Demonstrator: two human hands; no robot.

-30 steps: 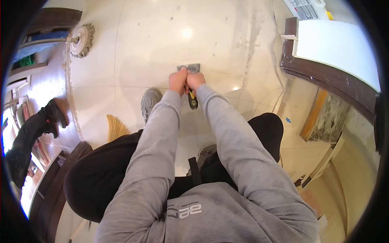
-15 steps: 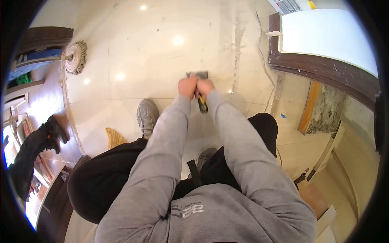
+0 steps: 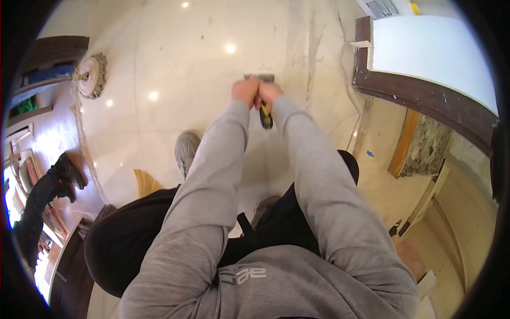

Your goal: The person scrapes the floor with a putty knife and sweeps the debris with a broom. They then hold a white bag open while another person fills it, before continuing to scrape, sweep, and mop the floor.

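Both hands are closed together around a scraper (image 3: 266, 120) with a black and yellow handle. My left hand (image 3: 245, 91) wraps it from the left, and my right hand (image 3: 272, 92) grips it from the right. Beyond my fingers the scraper's wide, dark blade shows, lying against the pale tiled floor (image 3: 186, 74). The handle's butt end sticks out toward me below the hands. Most of the grip is hidden by my fingers.
A round mop head (image 3: 93, 76) stands at the left, and broom bristles (image 3: 145, 182) lie by my left knee. A cable (image 3: 350, 101) runs along the floor at right, near a dark wooden frame (image 3: 419, 93). Another person's dark shoes (image 3: 70, 171) are at far left.
My two hands have slid the scraper forward over the floor, away from my body. My arms are stretched further out; both hands keep their grip.
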